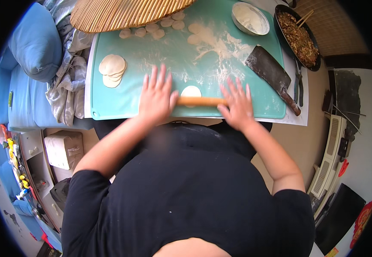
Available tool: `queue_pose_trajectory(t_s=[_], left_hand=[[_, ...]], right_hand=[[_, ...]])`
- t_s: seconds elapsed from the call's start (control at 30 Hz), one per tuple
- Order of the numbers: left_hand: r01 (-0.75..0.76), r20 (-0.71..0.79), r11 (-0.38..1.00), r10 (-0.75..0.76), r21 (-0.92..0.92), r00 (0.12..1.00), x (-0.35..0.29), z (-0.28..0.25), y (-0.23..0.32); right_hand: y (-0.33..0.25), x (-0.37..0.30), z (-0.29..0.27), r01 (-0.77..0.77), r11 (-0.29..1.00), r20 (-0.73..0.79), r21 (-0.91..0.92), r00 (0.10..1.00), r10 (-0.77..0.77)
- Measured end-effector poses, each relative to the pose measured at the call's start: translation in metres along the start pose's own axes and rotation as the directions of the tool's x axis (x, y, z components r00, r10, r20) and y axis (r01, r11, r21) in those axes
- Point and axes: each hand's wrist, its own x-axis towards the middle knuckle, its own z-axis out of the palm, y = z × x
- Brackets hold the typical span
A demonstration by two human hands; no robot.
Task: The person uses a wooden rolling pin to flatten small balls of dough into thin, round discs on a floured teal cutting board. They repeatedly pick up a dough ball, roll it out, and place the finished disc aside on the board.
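Note:
A wooden rolling pin lies crosswise over a small round dough wrapper near the front edge of the green board. My left hand rests flat on the pin's left end, fingers stretched forward. On its right end lies my right hand, palm down with the fingers spread. Part of the wrapper is hidden under the pin. To the left of my left hand sits a stack of rolled wrappers. Small flattened dough pieces lie at the back of the board.
A cleaver lies at the board's right, beside dark-handled scissors. Behind it are a bowl of flour and a pan of chopped filling with chopsticks. A round slatted tray overhangs the far left. Loose flour covers mid-board.

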Motion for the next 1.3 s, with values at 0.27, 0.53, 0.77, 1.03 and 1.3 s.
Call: queue_pose_trajectory(t_s=[0.27, 0.53, 0.77, 1.03, 1.3], left_hand=[[0.222, -0.158, 0.975, -0.216, 0.019, 0.963, 0.058, 0.016, -0.026], [0.028, 0.054, 0.998, -0.031, 0.057, 0.998, -0.009, 0.012, -0.009], [0.171, -0.083, 0.981, -0.164, 0.085, 0.983, 0.047, 0.009, -0.02], [0.158, -0.151, 0.987, -0.161, -0.032, 0.975, 0.034, 0.014, -0.034], [-0.046, 0.043, 0.999, 0.046, -0.006, 0.998, -0.015, 0.002, -0.009]], right_hand=[[0.018, 0.052, 0.004, -0.058, 0.994, -0.054, -0.096, 0.997, 0.053], [-0.011, 0.0, -0.012, 0.046, 0.996, 0.145, -0.077, 0.989, -0.035], [0.025, 0.029, 0.005, -0.048, 0.995, -0.016, -0.092, 0.999, 0.047], [-0.002, 0.036, -0.019, 0.043, 0.994, 0.057, -0.098, 0.998, -0.037], [0.002, -0.028, -0.006, 0.067, 0.996, 0.131, -0.052, 0.99, -0.06]])
